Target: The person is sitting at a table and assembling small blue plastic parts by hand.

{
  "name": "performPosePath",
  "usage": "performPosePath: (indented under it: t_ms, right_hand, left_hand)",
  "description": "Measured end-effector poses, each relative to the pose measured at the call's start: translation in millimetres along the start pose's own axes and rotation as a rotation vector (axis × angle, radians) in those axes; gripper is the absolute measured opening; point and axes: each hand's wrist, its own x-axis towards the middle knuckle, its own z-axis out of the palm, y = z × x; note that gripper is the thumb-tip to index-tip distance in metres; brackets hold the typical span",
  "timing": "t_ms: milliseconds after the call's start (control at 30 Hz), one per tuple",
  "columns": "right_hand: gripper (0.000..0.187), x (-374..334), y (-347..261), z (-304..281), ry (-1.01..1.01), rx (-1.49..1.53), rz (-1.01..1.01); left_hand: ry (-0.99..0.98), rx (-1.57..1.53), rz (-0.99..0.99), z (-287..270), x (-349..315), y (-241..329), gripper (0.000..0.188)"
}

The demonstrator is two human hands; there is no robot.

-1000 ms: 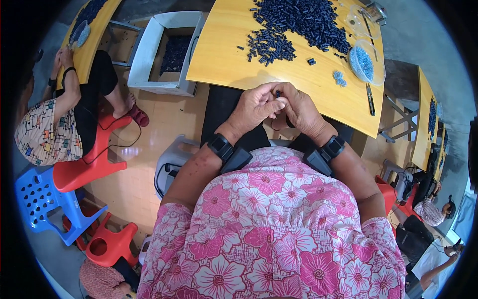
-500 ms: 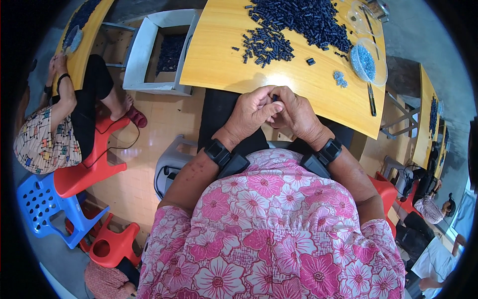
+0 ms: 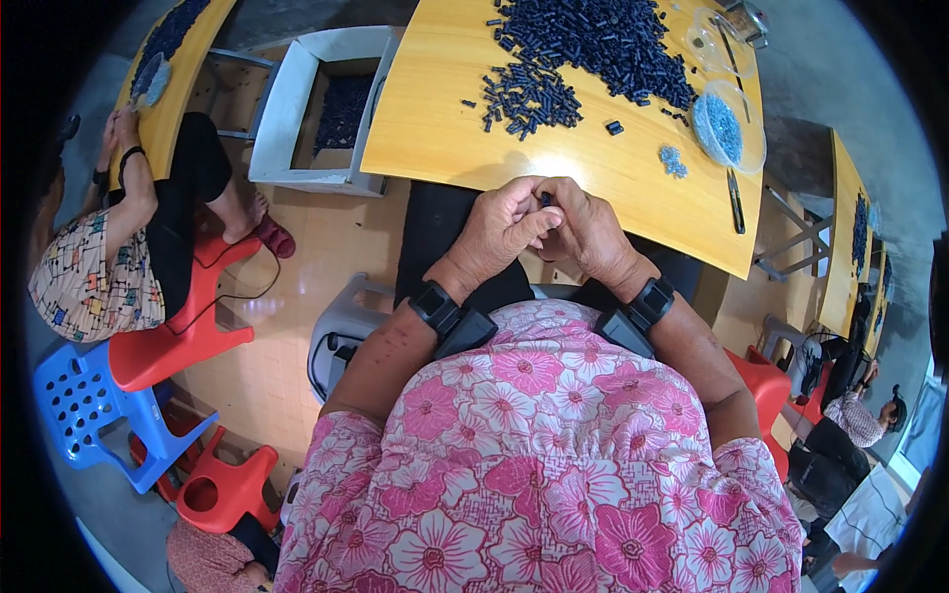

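My left hand (image 3: pixel 497 229) and my right hand (image 3: pixel 585 227) meet just off the near edge of the yellow table (image 3: pixel 445 109). Between their closed fingertips shows a bit of a small dark cylindrical part (image 3: pixel 546 199); the fingers cover most of it. Beyond them lies a small heap of dark cylindrical parts (image 3: pixel 531 99), joined to a larger heap (image 3: pixel 593 44) behind. One dark piece (image 3: pixel 615 127) sits apart. To the right are a little cluster of pale blue bits (image 3: pixel 672 161) and a clear bowl (image 3: pixel 743 124) holding more of them.
A black-handled tool (image 3: pixel 735 203) lies by the bowl, with clear lids (image 3: pixel 717 44) and a metal tin (image 3: pixel 746 22) behind. A white box (image 3: pixel 316 181) stands left of the table. Another person sits at the left table (image 3: pixel 188 59); red and blue stools (image 3: pixel 89 405) stand nearby.
The view has shifted slightly. Both hands stay together at the table edge, with only a small movement of the fingers around the dark part.
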Motion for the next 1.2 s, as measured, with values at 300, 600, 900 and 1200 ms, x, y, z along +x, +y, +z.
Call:
performPosePath:
  t_ms: [300, 600, 900, 1200]
  right_hand:
    - [0.025, -0.6, 7.1, 4.9, 0.011, -0.042, -0.049]
    - [0.017, 2.8, 0.7, -10.6, 0.004, 0.276, 0.074]
    - [0.023, -5.0, -13.0, -37.0, 0.194, 1.172, 0.293]
    - [0.022, -27.4, -19.1, -52.7, 0.299, 1.175, 0.199]
  left_hand:
    - [0.019, 0.06, 0.006, 0.9, -0.2, 3.5, 0.037]
    - [0.031, -0.02, 0.071, -1.6, 4.4, -8.7, 0.034]
    - [0.063, -0.014, 0.001, -2.9, 4.1, -4.1, 0.046]
    - [0.074, 0.081, -0.006, 1.1, 2.0, 0.0, 0.04]
